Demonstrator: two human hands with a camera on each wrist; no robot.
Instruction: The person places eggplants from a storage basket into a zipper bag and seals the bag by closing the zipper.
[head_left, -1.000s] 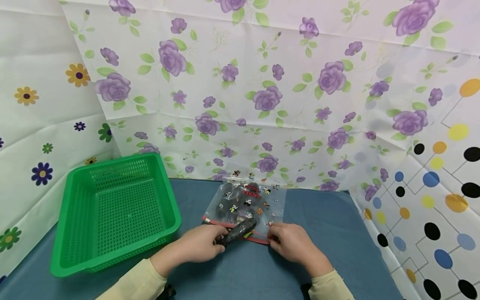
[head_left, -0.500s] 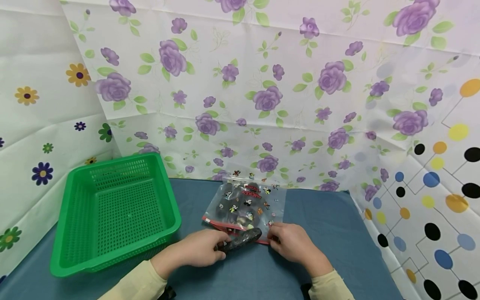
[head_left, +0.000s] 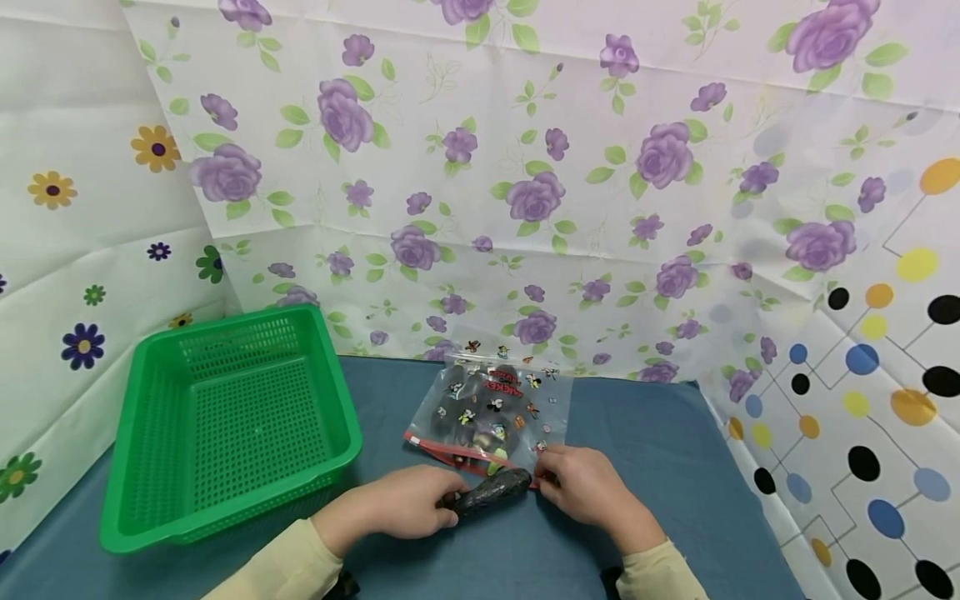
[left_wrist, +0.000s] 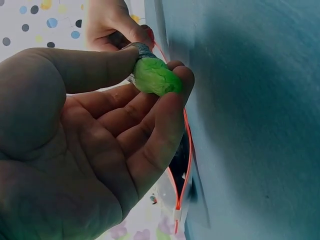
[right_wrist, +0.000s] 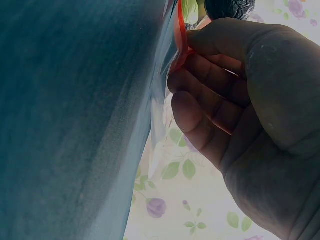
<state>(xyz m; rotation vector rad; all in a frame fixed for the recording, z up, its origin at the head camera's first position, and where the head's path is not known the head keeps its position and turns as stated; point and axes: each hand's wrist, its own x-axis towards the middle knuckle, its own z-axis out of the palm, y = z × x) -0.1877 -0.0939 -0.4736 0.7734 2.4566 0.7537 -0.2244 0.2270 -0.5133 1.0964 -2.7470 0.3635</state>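
Note:
My left hand point(head_left: 416, 502) pinches a long black, crinkly-skinned eggplant point(head_left: 491, 492) by its green stem end point(left_wrist: 155, 77), between thumb and fingertips. The eggplant lies across in front of the bag's mouth, its far tip pointing at my right hand. My right hand point(head_left: 585, 492) pinches the red zip edge point(right_wrist: 181, 40) at the near right corner of a clear zip bag point(head_left: 555, 408) printed with cartoon figures. Several dark rounded things show through the bag, and a pale green piece point(head_left: 497, 461) pokes out at its mouth. The bag's mouth gapes on the left side.
A green plastic basket point(head_left: 347, 417) with perforated walls stands on the left, with nothing in it. The blue cloth point(head_left: 660, 433) covers the table, and flower-print and dotted sheets point(head_left: 495, 275) rise behind and at both sides.
My left hand has drawn the eggplant back from the bag's mouth, toward me and slightly right. The green piece at the mouth has come into view. My right hand keeps its place.

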